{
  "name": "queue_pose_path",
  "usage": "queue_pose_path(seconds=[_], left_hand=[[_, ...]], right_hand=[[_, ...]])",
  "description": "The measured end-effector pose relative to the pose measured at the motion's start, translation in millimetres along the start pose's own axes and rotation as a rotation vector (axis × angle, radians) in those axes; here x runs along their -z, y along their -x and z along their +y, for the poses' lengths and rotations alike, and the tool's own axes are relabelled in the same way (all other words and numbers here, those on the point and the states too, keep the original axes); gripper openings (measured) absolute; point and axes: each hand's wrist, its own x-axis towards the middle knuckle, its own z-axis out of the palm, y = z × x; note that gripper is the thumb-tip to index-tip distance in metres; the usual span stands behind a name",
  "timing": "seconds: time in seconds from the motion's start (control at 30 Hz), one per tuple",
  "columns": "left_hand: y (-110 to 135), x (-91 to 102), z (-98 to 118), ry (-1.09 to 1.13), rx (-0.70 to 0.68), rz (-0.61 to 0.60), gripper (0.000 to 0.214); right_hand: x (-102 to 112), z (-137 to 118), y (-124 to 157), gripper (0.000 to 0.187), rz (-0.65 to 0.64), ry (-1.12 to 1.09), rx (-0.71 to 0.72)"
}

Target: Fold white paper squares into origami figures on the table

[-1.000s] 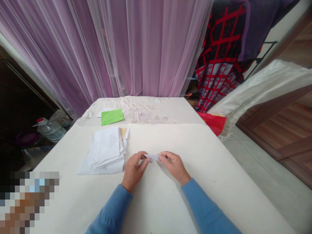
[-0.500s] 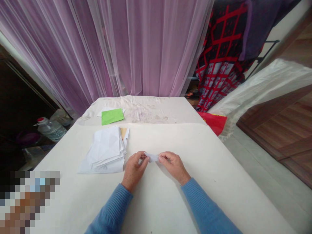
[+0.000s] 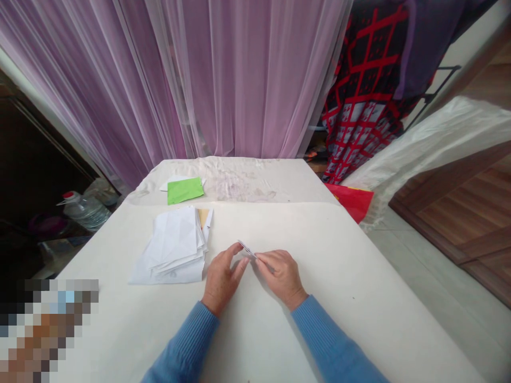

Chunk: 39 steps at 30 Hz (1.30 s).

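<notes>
Both my hands rest on the white table (image 3: 359,298) near its middle, in blue sleeves. My right hand (image 3: 279,276) pinches a small folded white paper piece (image 3: 246,248), which stands on edge and tilts up to the left. My left hand (image 3: 223,276) lies beside it with fingers stretched toward the paper, fingertips at its lower edge. A messy stack of white paper sheets (image 3: 173,247) lies just left of my left hand.
A green paper sheet (image 3: 184,190) lies on the far, stained part of the table. Purple curtains hang behind. A water bottle (image 3: 84,210) stands on the floor at left. A red bag (image 3: 353,201) sits by the table's right edge, a wooden panel further right.
The small paper was held flat between both hands; now it is turned up on edge in my right hand, and my left fingers have straightened out.
</notes>
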Motion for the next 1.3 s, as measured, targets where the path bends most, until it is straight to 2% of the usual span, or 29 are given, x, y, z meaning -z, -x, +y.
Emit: queue_pose_path(seconds=[0.33, 0.67, 0.97, 1.3], left_hand=[[-3, 3.9, 5, 0.043, 0.088, -0.041, 0.019], [-4, 6.6, 8, 0.065, 0.104, -0.067, 0.018], [-1, -0.6, -1, 0.014, 0.025, -0.086, 0.021], [-2, 1.9, 0, 0.025, -0.04, -0.15, 0.019]], right_hand=[[2, -6, -1, 0.018, -0.127, 0.1, 0.1], [-2, -4, 0, 0.016, -0.15, 0.024, 0.06], [-5, 1, 1, 0.015, -0.143, 0.041, -0.019], [-5, 2, 2, 0.017, -0.139, 0.025, -0.053]])
